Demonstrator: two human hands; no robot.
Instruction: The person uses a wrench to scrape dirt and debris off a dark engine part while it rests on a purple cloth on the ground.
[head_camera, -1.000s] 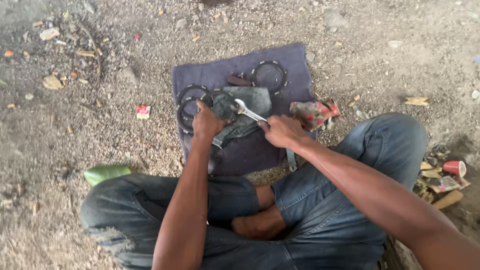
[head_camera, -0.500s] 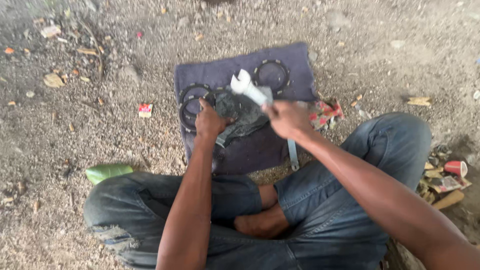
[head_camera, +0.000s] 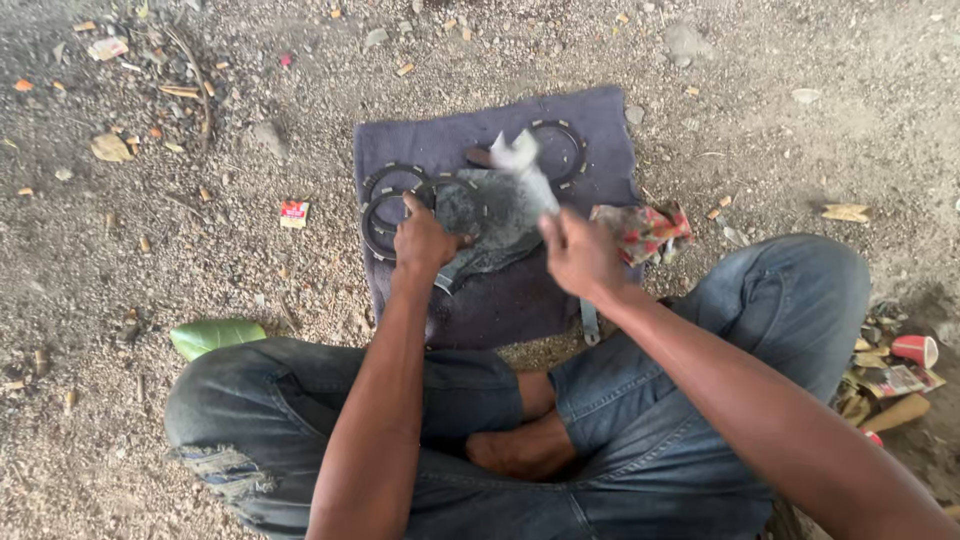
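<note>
Head view. Person sits cross-legged in blue jeans on gravel ground (head_camera: 180, 250). A dark blue-grey cloth mat (head_camera: 600, 130) lies spread on the ground just ahead of the knees.

Left hand (head_camera: 425, 240): fingers closed down on the near edge of a dark grey metal housing part (head_camera: 490, 215), pressing it against the mat. The part lies at the mat's centre.

Right hand (head_camera: 580, 255): fingers wrapped in a grip around the handle of a light metal tool (head_camera: 522, 165), raised above the housing part and blurred; its exact kind cannot be told. The tool head sits over the part's far edge.

Thin dark toothed rings: two overlapping ones (head_camera: 390, 205) on the mat's left side, touching the left hand's fingers; another ring (head_camera: 560, 150) at the mat's far right, partly behind the tool.

A crumpled red patterned rag (head_camera: 645, 230) lies at the mat's right edge, just beside the right hand. A green leaf (head_camera: 215, 335) rests near the left knee. Red cup and paper scraps (head_camera: 900, 365) lie by the right knee.
</note>
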